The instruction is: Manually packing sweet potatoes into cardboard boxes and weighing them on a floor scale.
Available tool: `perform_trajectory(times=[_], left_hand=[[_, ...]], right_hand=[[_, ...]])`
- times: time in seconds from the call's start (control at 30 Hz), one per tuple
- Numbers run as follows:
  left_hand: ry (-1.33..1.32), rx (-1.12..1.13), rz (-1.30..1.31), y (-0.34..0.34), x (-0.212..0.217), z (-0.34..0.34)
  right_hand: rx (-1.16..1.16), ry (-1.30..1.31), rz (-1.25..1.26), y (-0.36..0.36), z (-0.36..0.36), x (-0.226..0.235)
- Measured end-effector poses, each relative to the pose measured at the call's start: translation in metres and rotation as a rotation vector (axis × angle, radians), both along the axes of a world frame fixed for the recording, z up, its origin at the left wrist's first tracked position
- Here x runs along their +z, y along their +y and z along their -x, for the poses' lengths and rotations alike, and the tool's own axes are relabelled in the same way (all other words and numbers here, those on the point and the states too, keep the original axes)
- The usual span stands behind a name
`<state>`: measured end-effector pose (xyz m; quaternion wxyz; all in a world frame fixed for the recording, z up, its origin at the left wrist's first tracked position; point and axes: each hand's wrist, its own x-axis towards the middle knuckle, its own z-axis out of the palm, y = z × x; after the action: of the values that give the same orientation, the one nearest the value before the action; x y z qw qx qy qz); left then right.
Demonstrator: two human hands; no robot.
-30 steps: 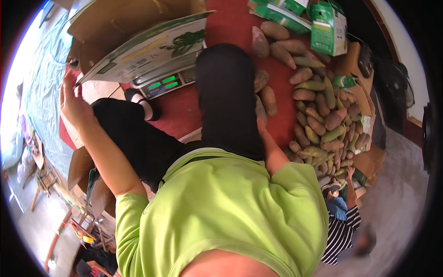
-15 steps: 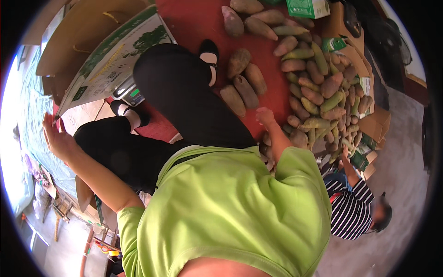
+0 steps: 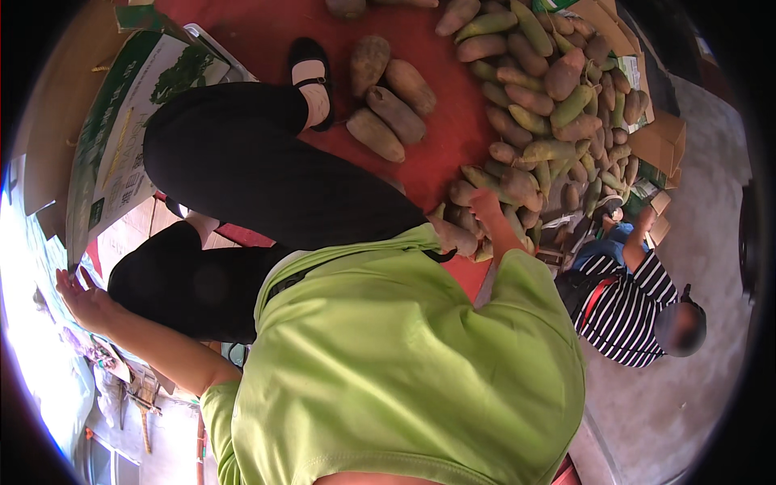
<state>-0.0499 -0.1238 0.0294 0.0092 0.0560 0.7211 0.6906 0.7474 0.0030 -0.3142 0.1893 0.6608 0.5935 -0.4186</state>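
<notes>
My right hand [image 3: 486,207] is at the near edge of a big heap of long reddish-brown and green root vegetables [image 3: 529,121], over a brownish one [image 3: 457,237]. Its fingers are hard to make out, so whether it grips anything does not show. On the far left, my left hand [image 3: 87,305] is open, fingers spread, by the lower corner of a white and green printed carton [image 3: 129,158]. Nothing shows in that palm. Several larger brown root vegetables [image 3: 394,113] lie apart from the heap, beside my black shoe [image 3: 310,73].
A red mat [image 3: 242,36] lies under the vegetables. Brown cardboard boxes [image 3: 659,144] stand along the heap's right side. A person in a black-and-white striped shirt [image 3: 622,311] is at the right, one arm raised. Bright plastic sheeting [image 3: 32,323] covers the left edge.
My right hand has gone from over the mat to the heap's near edge. The view has shifted, moving the loose vegetables up and left. My left hand stays open by the carton.
</notes>
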Motion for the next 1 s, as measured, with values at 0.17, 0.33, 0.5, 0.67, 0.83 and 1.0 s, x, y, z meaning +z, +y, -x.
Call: perform_trajectory(times=[0.17,0.33,0.5,0.67,0.83,1.0], left_hand=[[0.01,0.016,0.023,-0.001,-0.005,0.006],[0.062,0.015,0.06,0.001,-0.001,0.0],[0.057,0.006,0.056,0.004,-0.006,0.006],[0.086,0.069,0.093,0.014,0.0,-0.011],[0.046,0.093,0.106,0.022,0.005,-0.019],[0.038,0.114,0.116,0.024,0.004,-0.019]], right_hand=[[-0.283,-0.035,0.081,-0.043,0.025,-0.009],[-0.128,-0.089,0.045,-0.046,0.067,0.023],[0.124,-0.176,0.11,-0.043,0.09,0.042],[0.399,-0.276,0.108,-0.048,0.142,0.072],[0.494,-0.342,0.255,-0.062,0.139,0.062],[0.402,-0.393,0.28,-0.048,0.153,0.067]])
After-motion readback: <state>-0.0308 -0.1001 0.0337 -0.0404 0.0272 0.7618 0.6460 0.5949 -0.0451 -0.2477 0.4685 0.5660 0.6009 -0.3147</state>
